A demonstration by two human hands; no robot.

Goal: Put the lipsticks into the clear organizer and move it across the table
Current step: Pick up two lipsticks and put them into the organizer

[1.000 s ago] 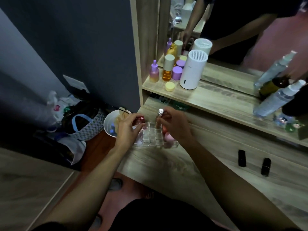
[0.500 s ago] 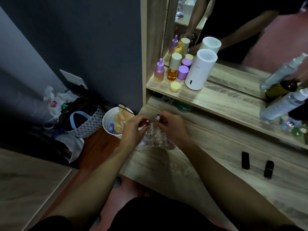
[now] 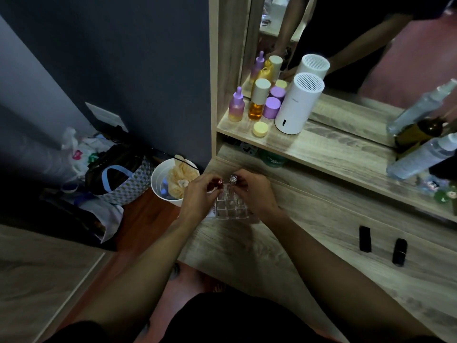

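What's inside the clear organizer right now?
Two lipsticks stand at the clear organizer's back: red-topped, silver-topped. Front cells look empty; both hands cover its sides.

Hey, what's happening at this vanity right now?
A person is loading a clear organizer near the left end of the wooden table. The left hand pinches a red-topped lipstick and the right hand a silver-topped lipstick, both at the organizer's far edge; whether they are seated in slots is hard to tell. Two black lipsticks lie on the table to the right, not yet loaded.
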